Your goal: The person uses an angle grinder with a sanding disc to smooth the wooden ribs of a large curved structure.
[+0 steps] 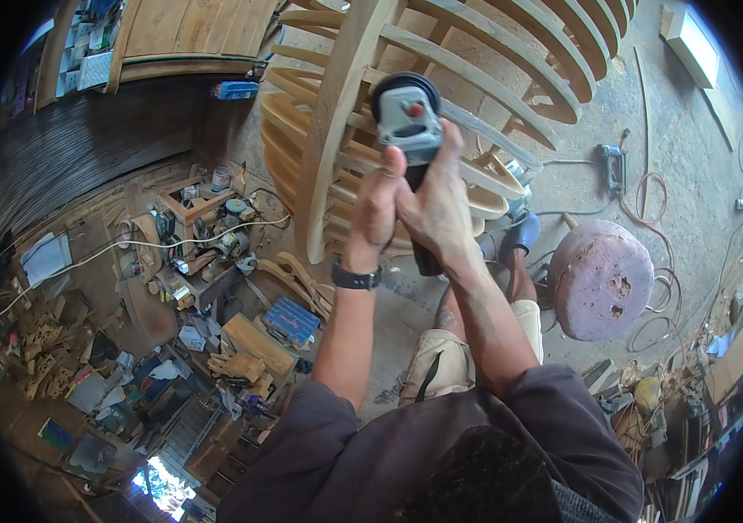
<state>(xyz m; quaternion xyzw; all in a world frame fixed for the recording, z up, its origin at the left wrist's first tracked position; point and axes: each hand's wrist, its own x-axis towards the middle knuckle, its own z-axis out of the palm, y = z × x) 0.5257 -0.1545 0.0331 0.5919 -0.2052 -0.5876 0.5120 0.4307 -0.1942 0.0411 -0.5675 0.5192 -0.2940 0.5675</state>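
Angle grinder [409, 122]; partly hidden by fingers [451, 150]; wooden frame [324, 148] cropped above

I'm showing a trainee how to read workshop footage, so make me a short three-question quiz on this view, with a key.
1. Which power tool do the left hand and right hand hold near the slatted wooden frame?
2. True or false: a black wristwatch is on the left wrist.
3. The round pink stool stands: (a) left of both hands, (b) between the hands, (c) right of both hands.

Key: 1. An angle grinder. 2. True. 3. c.
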